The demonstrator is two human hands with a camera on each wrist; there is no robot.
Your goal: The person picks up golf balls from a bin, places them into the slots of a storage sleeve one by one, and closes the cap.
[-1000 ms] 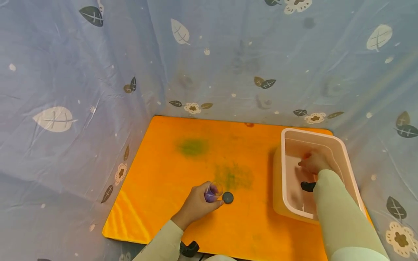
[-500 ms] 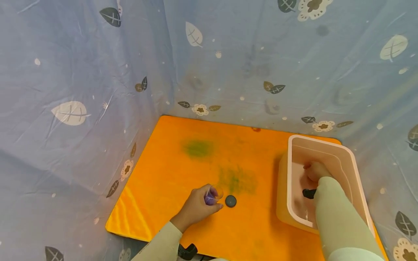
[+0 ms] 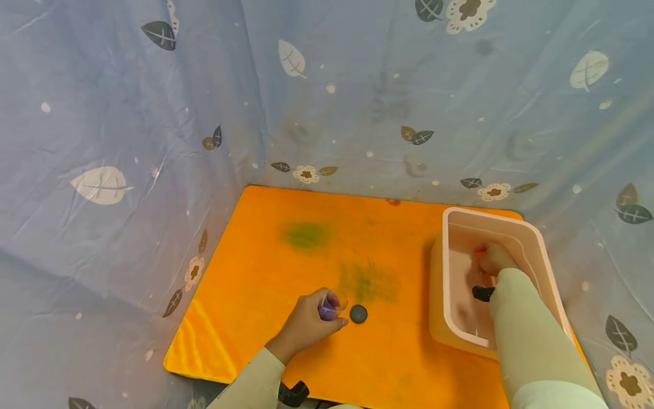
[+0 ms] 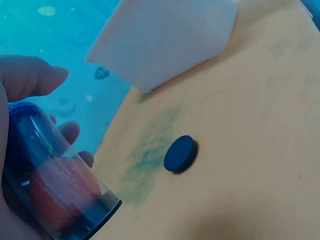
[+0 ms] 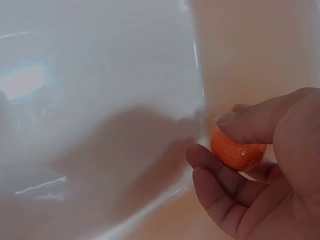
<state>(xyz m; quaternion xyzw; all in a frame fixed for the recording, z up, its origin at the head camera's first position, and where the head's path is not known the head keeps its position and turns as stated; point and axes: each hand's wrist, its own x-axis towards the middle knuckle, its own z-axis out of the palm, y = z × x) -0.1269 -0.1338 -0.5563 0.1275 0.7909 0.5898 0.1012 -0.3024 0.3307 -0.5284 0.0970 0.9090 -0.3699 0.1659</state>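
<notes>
My left hand (image 3: 309, 318) grips a clear tube (image 3: 332, 304), its thumb on one side and fingers curled round the other. Purple shows in it from the head view. The left wrist view shows a blue part and a reddish round shape (image 4: 64, 192) through its wall. Beside that hand, on the orange surface, lies a round black cap (image 3: 359, 314), apart from the tube. Inside the pale pink bin (image 3: 438, 295), my right hand (image 3: 494, 260) pinches a shiny orange ball (image 5: 237, 152) between thumb and fingers. Part of the ball is hidden by the hand.
The bin's raised walls surround my right forearm. It stands at the right of the orange-topped table (image 3: 265, 272), which has green smudges (image 3: 306, 234). A blue-grey patterned curtain (image 3: 332, 113) hangs behind and at both sides.
The head view has shifted slightly. Orange-red now shows clearly at my right fingertips inside the bin, where half a second ago it was hardly visible. My left hand keeps its hold on the tube.
</notes>
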